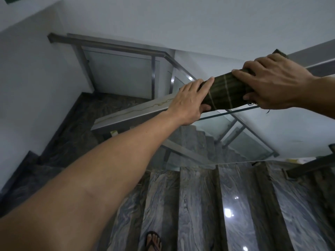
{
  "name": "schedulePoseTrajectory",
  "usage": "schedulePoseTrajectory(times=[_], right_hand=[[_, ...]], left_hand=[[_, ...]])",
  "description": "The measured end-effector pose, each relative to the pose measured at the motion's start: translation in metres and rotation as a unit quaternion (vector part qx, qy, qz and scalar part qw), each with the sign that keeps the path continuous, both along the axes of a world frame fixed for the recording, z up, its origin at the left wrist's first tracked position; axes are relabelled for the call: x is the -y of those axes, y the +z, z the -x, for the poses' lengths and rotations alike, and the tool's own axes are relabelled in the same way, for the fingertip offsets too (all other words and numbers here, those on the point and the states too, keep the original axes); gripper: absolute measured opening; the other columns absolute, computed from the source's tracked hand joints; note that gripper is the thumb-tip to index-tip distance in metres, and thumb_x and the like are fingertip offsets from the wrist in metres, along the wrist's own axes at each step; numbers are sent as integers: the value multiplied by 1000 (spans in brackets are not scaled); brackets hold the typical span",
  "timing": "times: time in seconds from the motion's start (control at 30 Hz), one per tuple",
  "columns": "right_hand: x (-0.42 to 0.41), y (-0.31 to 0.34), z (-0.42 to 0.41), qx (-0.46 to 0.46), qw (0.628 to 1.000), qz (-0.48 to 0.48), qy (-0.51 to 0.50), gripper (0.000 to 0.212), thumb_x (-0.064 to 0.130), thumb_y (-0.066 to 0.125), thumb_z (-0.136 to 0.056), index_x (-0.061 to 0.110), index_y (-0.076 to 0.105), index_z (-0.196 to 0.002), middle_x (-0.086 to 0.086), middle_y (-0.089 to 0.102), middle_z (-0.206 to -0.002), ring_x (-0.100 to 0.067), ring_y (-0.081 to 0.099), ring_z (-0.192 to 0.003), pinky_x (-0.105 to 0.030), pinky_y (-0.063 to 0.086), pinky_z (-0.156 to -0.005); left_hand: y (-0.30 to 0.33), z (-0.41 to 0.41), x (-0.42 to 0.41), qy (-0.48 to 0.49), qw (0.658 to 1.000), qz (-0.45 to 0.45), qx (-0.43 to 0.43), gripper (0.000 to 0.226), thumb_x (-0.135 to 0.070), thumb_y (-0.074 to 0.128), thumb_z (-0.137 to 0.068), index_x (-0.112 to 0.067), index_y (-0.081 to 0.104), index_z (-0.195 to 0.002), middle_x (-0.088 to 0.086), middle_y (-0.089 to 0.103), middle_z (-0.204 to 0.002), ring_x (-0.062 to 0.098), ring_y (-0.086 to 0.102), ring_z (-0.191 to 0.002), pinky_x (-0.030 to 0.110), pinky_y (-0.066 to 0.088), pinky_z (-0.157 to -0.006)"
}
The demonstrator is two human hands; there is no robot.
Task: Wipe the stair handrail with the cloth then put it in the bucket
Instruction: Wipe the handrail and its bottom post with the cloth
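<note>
A dark green cloth (226, 92) with thin pale stripes is wrapped over the flat grey metal handrail (134, 115), which slopes from lower left to upper right. My left hand (190, 102) grips the rail at the cloth's lower end, thumb under and fingers over its edge. My right hand (270, 84) grips the cloth's upper end around the rail. A frayed thread hangs below the right hand. No bucket is in view.
Glass panels (241, 142) in metal frames hang under the rail. Polished marble steps (199, 205) lead down to a landing (101, 107) with a second rail (108, 45) along white walls. A foot in a sandal (153, 241) stands on a step below me.
</note>
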State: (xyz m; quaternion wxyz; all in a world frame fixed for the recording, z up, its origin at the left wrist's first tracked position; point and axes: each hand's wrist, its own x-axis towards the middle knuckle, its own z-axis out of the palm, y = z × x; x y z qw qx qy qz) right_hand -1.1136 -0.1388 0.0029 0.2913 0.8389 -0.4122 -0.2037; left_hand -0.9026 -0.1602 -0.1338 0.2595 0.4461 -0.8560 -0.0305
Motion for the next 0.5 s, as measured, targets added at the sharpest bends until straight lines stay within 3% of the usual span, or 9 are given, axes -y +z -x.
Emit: schedulePoseTrajectory(times=[0.5], right_hand=[[4, -92, -131, 24, 1000, 8, 2, 72, 53, 51, -87, 14, 28, -142, -18, 56, -123, -35, 58, -104, -50, 46, -93]], left_hand=[[-87, -134, 2, 2, 1000, -11, 4, 86, -39, 62, -86, -16, 10, -150, 11, 33, -143, 27, 34, -130, 42, 23, -113]])
